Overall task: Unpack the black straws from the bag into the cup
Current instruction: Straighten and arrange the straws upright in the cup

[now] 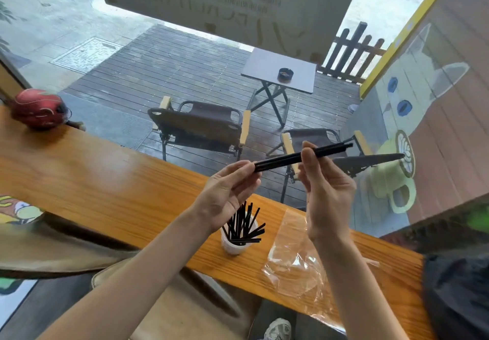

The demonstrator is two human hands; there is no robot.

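A small bundle of black straws (285,158) is held level in the air above the wooden counter (105,181). My right hand (321,189) pinches the bundle near its middle between thumb and fingertips. My left hand (229,194) has its fingertips at the bundle's left end. Below my hands stands a white cup (234,245) with several black straws (244,224) sticking out of it, some leaning to the right. The clear plastic bag (296,260) lies crumpled and flat on the counter to the right of the cup.
A red helmet (38,108) sits at the counter's far left end. A dark object (457,286) lies at the right end. Beyond the window in front of the counter are folding chairs (201,125) and a small table (280,71). A stool (164,300) stands under the counter.
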